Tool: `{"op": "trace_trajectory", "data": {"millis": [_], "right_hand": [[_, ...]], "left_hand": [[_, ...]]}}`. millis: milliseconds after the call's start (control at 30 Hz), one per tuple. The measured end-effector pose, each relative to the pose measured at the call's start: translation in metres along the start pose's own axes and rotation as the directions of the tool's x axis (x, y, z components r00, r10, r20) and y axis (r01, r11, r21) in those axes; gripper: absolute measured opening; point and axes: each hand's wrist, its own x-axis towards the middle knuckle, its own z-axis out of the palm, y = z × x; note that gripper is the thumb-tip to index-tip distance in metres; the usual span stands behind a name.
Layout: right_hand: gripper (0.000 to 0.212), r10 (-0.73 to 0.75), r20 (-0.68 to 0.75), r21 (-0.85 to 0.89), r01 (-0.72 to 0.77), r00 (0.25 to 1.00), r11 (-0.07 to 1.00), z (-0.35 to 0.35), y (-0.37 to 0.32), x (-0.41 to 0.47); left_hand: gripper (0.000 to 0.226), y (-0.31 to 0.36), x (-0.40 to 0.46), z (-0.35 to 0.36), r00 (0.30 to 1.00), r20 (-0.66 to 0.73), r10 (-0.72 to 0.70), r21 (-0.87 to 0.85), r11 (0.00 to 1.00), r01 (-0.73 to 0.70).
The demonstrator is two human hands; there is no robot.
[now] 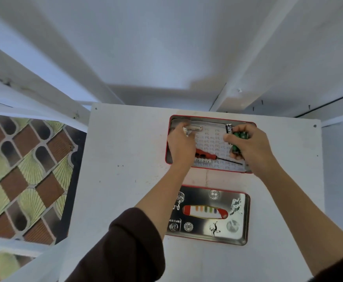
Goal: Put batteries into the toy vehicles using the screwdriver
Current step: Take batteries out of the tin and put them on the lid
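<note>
Sleeves of dark cloth (125, 247) cover both forearms nearest the camera, pushed up so the bare wrists reach forward over a white table (125, 180). Just beyond the sleeves lies a tin lid (208, 215), flat on the table, silver with a red rim, printed with small round emblems and a red and white oblong shape in its middle.

Past the lid, a little apart from it, sits the open tin (209, 143), red-edged and lined with patterned paper. Both hands are inside it. A screwdriver (215, 156) with an orange-red handle and a thin dark shaft lies on the lining near the front wall, its handle partly hidden under the left hand (181, 147). That hand is curled with its fingers closed on a small white object; what exactly it is cannot be told. Just beyond its fingertips a pale battery (195, 128) lies along the far side of the tin.

The right hand (248, 145) is closed around a bunch of green batteries (240, 137), their ends showing between thumb and fingers. A black battery (228, 129) stands just beside the green ones at the far right of the tin; whether the fingers touch it is unclear.

Left of the table, a floor with a brown and yellow fan pattern (23, 169) shows. White walls and beams (166, 47) rise behind.
</note>
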Motion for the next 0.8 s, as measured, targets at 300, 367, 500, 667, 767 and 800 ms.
{"op": "trace_trajectory", "data": {"millis": [300,367,500,667,767,800], "right_hand": [[0.018,-0.008,0.009,-0.083,0.009,1.000,0.996,0.003,-0.002,-0.006],[0.019,0.010,0.016,-0.075,-0.009,1.000,0.997,0.004,-0.001,-0.006],[0.017,0.038,0.061,-0.030,-0.036,0.997,0.999,0.004,0.001,-0.006],[0.023,0.083,0.049,0.016,-0.084,0.995,0.996,-0.001,0.005,0.001],[0.018,0.051,0.118,-0.098,-0.040,0.992,0.994,-0.004,0.006,0.003],[0.016,0.016,0.164,-0.189,0.015,0.986,0.982,-0.004,0.006,0.004]], "left_hand": [[0.022,0.005,0.012,0.004,0.990,0.078,0.116,0.376,0.916,-0.137],[0.024,0.006,0.013,0.002,0.975,0.134,0.177,0.449,0.866,-0.219],[0.017,0.004,0.015,0.000,0.942,0.225,0.250,0.504,0.797,-0.332],[0.029,0.006,0.011,-0.007,0.963,0.202,0.177,0.302,0.924,-0.233],[0.025,0.005,0.004,-0.017,0.974,0.200,0.111,0.076,0.989,-0.128],[0.022,0.004,0.002,-0.023,0.971,0.222,0.090,-0.016,0.996,-0.088]]}}
